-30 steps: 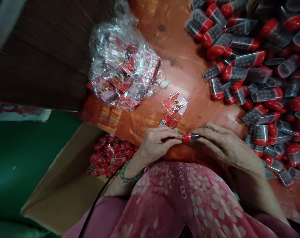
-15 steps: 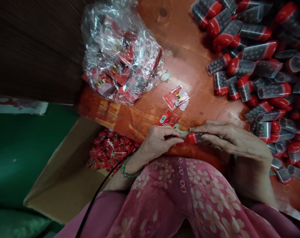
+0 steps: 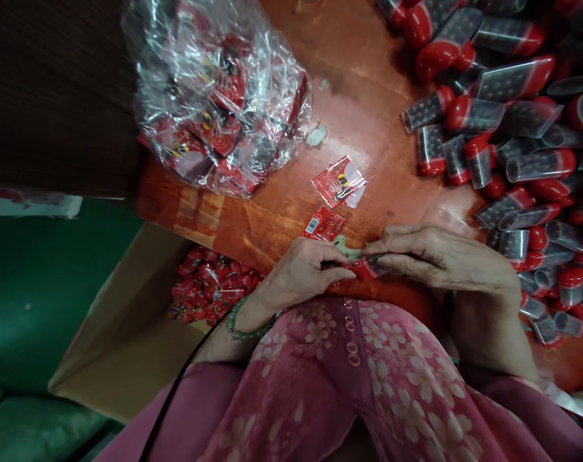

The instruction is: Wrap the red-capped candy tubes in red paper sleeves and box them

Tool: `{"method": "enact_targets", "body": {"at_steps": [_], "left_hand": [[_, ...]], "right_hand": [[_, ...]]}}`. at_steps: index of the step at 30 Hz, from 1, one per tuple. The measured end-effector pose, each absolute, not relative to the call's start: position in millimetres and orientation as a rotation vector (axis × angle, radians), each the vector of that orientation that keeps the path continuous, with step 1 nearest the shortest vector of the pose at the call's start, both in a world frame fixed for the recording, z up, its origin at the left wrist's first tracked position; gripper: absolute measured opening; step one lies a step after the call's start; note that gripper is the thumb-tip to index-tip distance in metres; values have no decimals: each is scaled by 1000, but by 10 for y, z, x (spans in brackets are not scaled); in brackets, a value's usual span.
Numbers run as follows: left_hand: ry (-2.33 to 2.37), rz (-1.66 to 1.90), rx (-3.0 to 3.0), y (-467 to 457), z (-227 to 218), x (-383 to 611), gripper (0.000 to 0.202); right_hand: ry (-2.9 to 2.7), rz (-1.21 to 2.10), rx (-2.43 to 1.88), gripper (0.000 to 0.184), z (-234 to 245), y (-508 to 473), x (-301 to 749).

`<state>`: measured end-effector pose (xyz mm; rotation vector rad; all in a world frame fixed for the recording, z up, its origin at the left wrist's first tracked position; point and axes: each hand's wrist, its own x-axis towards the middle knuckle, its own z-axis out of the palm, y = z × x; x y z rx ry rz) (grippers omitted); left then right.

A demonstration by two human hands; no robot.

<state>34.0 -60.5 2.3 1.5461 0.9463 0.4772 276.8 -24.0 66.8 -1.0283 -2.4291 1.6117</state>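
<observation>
At the near edge of the red-brown table (image 3: 368,122), my left hand (image 3: 304,273) and my right hand (image 3: 436,256) meet on one small clear tube with a red cap (image 3: 371,267). Both hands pinch it, the left at the red end, the right over the clear end. What is inside the tube is hidden by my fingers. Two flat red printed packets lie just beyond my hands, one (image 3: 323,224) close to my left fingers and one (image 3: 339,181) a little farther.
A clear plastic bag of red packets (image 3: 219,96) sits at the table's left end. A heap of several red-capped clear tubes (image 3: 508,122) covers the right side. Below the table on the left, a cardboard box (image 3: 128,346) holds several filled red pieces (image 3: 209,292).
My hands stay joined on the tube and have barely shifted. The view has tilted, so the table, bag and tube heap sit higher and more to the left in the picture.
</observation>
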Motion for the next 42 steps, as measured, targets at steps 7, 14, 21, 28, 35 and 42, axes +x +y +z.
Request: {"method": "enact_targets", "body": {"at_steps": [7, 14, 21, 28, 35, 42], "left_hand": [[916, 416, 1465, -519, 109, 294, 17], [937, 405, 1368, -515, 121, 301, 21], [973, 421, 1375, -472, 167, 385, 23], [1047, 433, 1379, -385, 223, 457, 26], [1024, 634, 1036, -232, 204, 376, 72], [903, 965, 661, -541, 95, 535, 54]], "right_hand": [[-2326, 1486, -1161, 30, 611, -337, 2695], [-2172, 1521, -1172, 26, 528, -394, 2667], [-2132, 1533, -1125, 25, 462, -432, 2702], [-1988, 1444, -1262, 25, 381, -536, 2610], [-1422, 1632, -1432, 29, 318, -556, 2566], [-1053, 1685, -1369, 39, 204, -502, 2417]]}}
